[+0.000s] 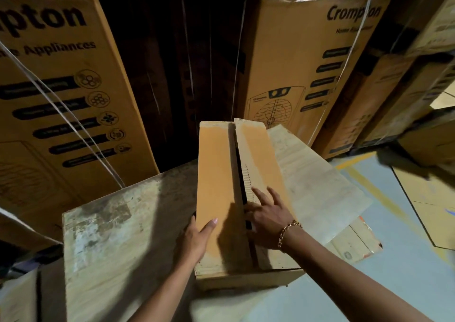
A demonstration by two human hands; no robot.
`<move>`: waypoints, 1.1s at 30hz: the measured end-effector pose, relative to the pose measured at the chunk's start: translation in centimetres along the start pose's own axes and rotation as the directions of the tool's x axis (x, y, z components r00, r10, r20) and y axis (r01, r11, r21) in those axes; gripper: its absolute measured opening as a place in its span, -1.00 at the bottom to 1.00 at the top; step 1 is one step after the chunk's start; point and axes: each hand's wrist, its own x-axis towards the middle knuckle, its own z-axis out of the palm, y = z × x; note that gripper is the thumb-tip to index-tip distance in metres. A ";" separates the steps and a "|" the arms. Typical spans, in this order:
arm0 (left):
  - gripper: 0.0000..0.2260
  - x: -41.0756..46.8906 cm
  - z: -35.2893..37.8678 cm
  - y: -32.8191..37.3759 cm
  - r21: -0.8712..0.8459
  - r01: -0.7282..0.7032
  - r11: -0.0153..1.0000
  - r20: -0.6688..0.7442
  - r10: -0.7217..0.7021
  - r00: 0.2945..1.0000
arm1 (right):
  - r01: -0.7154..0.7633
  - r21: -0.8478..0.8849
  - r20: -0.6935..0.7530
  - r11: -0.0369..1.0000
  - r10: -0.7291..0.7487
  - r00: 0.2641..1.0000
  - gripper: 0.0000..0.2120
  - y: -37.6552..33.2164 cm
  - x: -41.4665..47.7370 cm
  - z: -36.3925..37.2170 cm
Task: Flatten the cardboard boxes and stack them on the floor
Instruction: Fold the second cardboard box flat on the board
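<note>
- cardboard box (216,174) stands at centre frame, long side running toward 12 o'clock, its two top flaps folded down with a dark gap between them.
- left hand (197,238) grips the box's edge at 9 o'clock: thumb lies on the left flap, fingers are hidden down the side.
- right hand (268,220) lies spread and flat on the right flap, fingertips at the gap; a chain bracelet (288,233) circles the wrist.
- worn, stained worktop (110,235) is at 9 o'clock of the box; whether the box rests on it i cannot tell.
- flattened sheet (307,174) lies at 3 o'clock, just beside the box.
- pale floor (394,260) shows at 4 o'clock.
- tall printed cartons (61,87) stand from 10 to 2 o'clock.
</note>
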 end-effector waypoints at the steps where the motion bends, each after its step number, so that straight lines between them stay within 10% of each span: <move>1: -0.21 0.0 -0.1 -0.1 0.006 -0.016 1.000 0.001 0.016 1.000 | -0.047 -0.009 -0.053 0.999 0.046 0.998 -0.49 0.8 -0.4 -1.1; 7: -0.27 -1.1 -0.1 -0.2 0.215 -0.218 0.952 -0.132 0.249 0.959 | -0.414 0.033 -0.376 0.910 0.395 0.838 -0.47 9.3 -6.1 -2.2; 13: -0.18 -2.4 1.2 3.6 0.549 -0.357 0.756 -0.074 0.469 0.880 | -0.588 0.270 0.191 0.762 0.557 0.808 -0.33 10.5 -7.4 6.3; 17: -0.19 -4.3 3.8 6.7 0.661 -0.403 0.633 0.119 0.442 0.889 | -0.540 0.779 0.364 0.318 0.471 0.803 -0.31 6.0 -6.0 9.6; 25: -0.39 -7.4 -8.5 8.6 0.618 -0.424 0.662 -0.072 0.585 0.808 | -0.482 0.773 0.254 0.412 0.495 0.831 -0.30 6.7 -6.5 11.3; 29: -0.53 -5.1 -13.0 4.2 0.897 -0.046 0.440 -0.087 0.276 0.957 | -0.459 0.756 0.238 0.466 0.457 0.857 -0.21 7.3 -6.4 11.8; 33: -0.19 -3.8 -7.3 0.8 0.456 0.083 0.886 0.081 -0.134 0.988 | -0.439 0.790 0.256 0.428 0.421 0.870 -0.23 7.7 -6.2 11.9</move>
